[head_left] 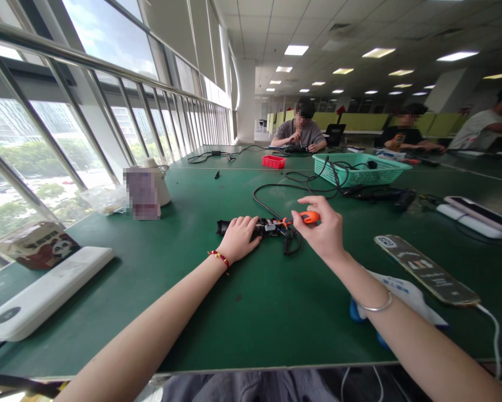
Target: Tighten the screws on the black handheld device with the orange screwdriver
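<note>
My left hand (239, 241) lies over a black corded device (267, 228), its fingers curled round the body and holding it against the green table. The right part of that device is open, with wires and small parts showing. In my right hand (324, 226), thumb and fingers pinch the orange handle of a screwdriver (310, 217). Its shaft points left, to the exposed end of the device; whether the tip touches a screw is too small to tell. A black cable (261, 190) runs from the device toward the back, and a short coil of it lies beside my right hand.
Behind stand a turquoise basket (351, 177) holding cables and a small red tray (273, 161). A phone (426, 271) and a crumpled packet (405, 296) are at right. A long white box-like object (49, 290) lies at left. Several people sit across the table.
</note>
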